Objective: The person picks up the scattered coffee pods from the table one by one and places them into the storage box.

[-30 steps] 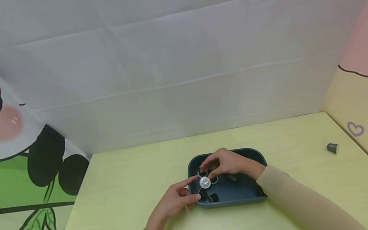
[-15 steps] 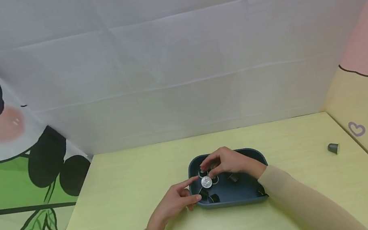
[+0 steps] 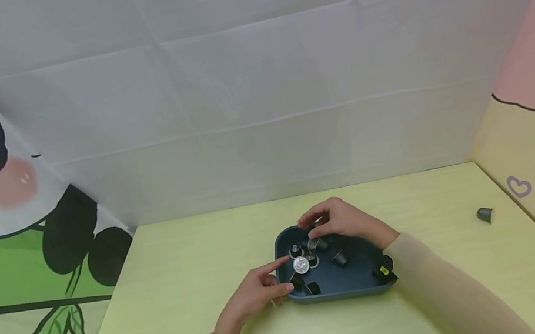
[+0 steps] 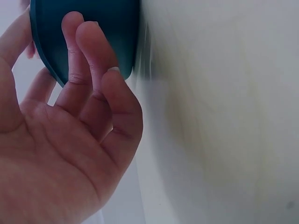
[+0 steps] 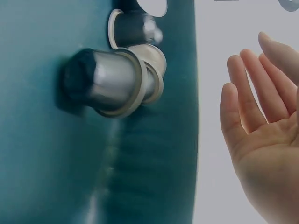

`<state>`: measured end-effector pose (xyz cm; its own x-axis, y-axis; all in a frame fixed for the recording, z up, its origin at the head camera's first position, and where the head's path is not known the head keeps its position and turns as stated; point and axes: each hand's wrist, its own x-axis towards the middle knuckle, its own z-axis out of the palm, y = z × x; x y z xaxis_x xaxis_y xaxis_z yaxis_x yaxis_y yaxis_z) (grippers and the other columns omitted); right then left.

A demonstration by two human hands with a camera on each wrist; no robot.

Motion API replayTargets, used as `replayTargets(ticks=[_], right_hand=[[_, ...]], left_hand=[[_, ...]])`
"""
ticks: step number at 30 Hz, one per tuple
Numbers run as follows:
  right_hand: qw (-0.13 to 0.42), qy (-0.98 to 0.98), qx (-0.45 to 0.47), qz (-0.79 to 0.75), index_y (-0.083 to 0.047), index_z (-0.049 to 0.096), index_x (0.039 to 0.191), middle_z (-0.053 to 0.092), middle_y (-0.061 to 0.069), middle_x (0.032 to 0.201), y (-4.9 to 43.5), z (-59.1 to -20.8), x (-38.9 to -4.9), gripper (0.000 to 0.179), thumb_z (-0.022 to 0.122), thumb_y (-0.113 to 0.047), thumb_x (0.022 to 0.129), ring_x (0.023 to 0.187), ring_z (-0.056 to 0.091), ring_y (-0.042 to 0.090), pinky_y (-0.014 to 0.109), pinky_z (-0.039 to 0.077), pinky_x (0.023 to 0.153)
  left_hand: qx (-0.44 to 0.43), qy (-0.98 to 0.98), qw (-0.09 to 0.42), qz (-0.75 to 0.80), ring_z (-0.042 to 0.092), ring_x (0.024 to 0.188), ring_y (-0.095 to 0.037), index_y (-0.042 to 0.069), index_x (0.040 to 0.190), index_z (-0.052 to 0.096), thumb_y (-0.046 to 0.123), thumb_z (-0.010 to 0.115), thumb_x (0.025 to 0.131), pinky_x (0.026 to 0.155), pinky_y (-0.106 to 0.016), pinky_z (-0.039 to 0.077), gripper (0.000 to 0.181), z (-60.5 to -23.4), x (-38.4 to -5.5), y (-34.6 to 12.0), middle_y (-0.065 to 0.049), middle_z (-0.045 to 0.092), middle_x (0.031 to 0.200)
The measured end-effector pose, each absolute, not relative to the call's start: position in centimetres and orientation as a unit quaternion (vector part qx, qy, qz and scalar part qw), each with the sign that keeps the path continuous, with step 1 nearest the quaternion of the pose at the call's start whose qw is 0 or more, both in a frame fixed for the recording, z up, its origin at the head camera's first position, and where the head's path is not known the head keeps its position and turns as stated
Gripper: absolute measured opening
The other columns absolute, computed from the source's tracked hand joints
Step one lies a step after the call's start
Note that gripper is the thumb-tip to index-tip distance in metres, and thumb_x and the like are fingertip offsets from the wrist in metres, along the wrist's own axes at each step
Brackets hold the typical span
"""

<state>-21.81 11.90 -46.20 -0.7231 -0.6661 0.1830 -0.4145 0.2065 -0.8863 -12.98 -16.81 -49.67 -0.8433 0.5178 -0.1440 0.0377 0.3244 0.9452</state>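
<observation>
A dark blue-green tray [image 3: 344, 295] holds several dark coffee capsules; one shows its silver lid [image 3: 301, 265], another dark capsule [image 3: 340, 258] lies apart from the cluster. My left hand [image 3: 253, 290] rests at the tray's left side, index finger and thumb at its rim. In the left wrist view the other fingers bend loosely beside the tray wall. My right hand [image 3: 344, 222] hovers over the tray's far side, thumb just above a capsule [image 3: 312, 245]. The right wrist view shows that hand's fingers [image 5: 254, 93] loosely extended, nothing between them, beside a lying capsule [image 5: 114, 79].
A single grey capsule [image 3: 485, 215] lies on its side on the pale yellow table [image 3: 183, 265], far to the right. A white cloth wall [image 3: 253, 86] rises behind the table, and printed panels flank both sides.
My right hand has lifted away from the silver-lidded capsule, moving right and toward the tray's far rim, uncovering more capsules. The left hand has stayed at the tray's left side.
</observation>
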Motion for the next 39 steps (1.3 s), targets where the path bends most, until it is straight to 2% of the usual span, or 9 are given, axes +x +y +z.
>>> replayTargets(ticks=[4, 9, 15, 21, 26, 33, 39], right_hand=[[0.114, 0.762, -0.346, -0.535, -0.003, 0.069, 0.124, 0.068, 0.021, 0.118, 12.7, -44.9, -21.6, 0.036, 0.076, -0.012, 0.090, 0.110, 0.063, 0.043, 0.034, 0.054, 0.088], [0.093, 0.779, -0.331, -0.524, -0.006, 0.070, 0.124, 0.070, 0.014, 0.117, 13.8, -43.7, -21.3, 0.035, 0.076, -0.016, 0.090, 0.110, 0.065, 0.036, 0.033, 0.053, 0.090], [0.076, 0.798, -0.302, -0.516, -0.009, 0.072, 0.122, 0.070, 0.012, 0.119, 15.9, -43.0, -21.0, 0.033, 0.077, -0.015, 0.089, 0.108, 0.066, 0.032, 0.034, 0.052, 0.091], [0.063, 0.816, -0.261, -0.512, -0.006, 0.070, 0.123, 0.069, 0.012, 0.121, 18.1, -42.9, -20.6, 0.035, 0.076, -0.015, 0.090, 0.105, 0.068, 0.029, 0.029, 0.053, 0.088], [0.057, 0.829, -0.231, -0.507, 0.002, 0.067, 0.125, 0.067, 0.019, 0.123, 19.7, -42.7, -19.8, 0.036, 0.073, -0.006, 0.091, 0.107, 0.066, 0.037, 0.030, 0.054, 0.087], [0.040, 0.821, -0.215, -0.527, -0.004, 0.068, 0.125, 0.068, 0.014, 0.121, 23.3, -44.0, -19.3, 0.038, 0.076, -0.016, 0.091, 0.105, 0.068, 0.030, 0.027, 0.055, 0.083], [0.018, 0.831, -0.190, -0.523, 0.000, 0.067, 0.126, 0.067, 0.019, 0.122, 26.2, -45.0, -18.6, 0.038, 0.074, -0.015, 0.092, 0.105, 0.068, 0.025, 0.025, 0.054, 0.083]], left_hand=[[0.176, 0.785, 0.216, 0.554, 0.063, 0.066, -0.044, 0.009, 0.149, 0.047, 0.016, 0.075, 0.091, 0.059, -0.035, 0.052, 0.065, -49.7, -13.0, -16.8, -0.025, 0.061, 0.071], [0.174, 0.783, 0.218, 0.556, 0.063, 0.067, -0.045, 0.008, 0.149, 0.047, 0.017, 0.075, 0.091, 0.060, -0.037, 0.053, 0.065, -49.6, -12.9, -16.8, -0.025, 0.061, 0.072], [0.176, 0.777, 0.221, 0.563, 0.063, 0.067, -0.045, 0.008, 0.150, 0.046, 0.016, 0.075, 0.091, 0.061, -0.037, 0.054, 0.067, -49.8, -12.8, -16.8, -0.028, 0.061, 0.073], [0.180, 0.772, 0.220, 0.568, 0.062, 0.066, -0.044, 0.007, 0.150, 0.046, 0.014, 0.074, 0.091, 0.061, -0.037, 0.054, 0.066, -49.9, -12.9, -17.0, -0.028, 0.061, 0.073], [0.181, 0.773, 0.219, 0.568, 0.062, 0.065, -0.045, 0.007, 0.150, 0.046, 0.014, 0.074, 0.091, 0.061, -0.037, 0.054, 0.065, -49.9, -12.9, -17.0, -0.030, 0.060, 0.073], [0.174, 0.775, 0.220, 0.566, 0.062, 0.066, -0.044, 0.008, 0.149, 0.047, 0.014, 0.075, 0.091, 0.060, -0.036, 0.053, 0.065, -49.9, -12.9, -16.8, -0.029, 0.059, 0.073], [0.180, 0.776, 0.220, 0.563, 0.063, 0.065, -0.041, 0.006, 0.149, 0.046, 0.014, 0.075, 0.091, 0.061, -0.037, 0.055, 0.065, -49.7, -12.9, -16.9, -0.027, 0.059, 0.071]])
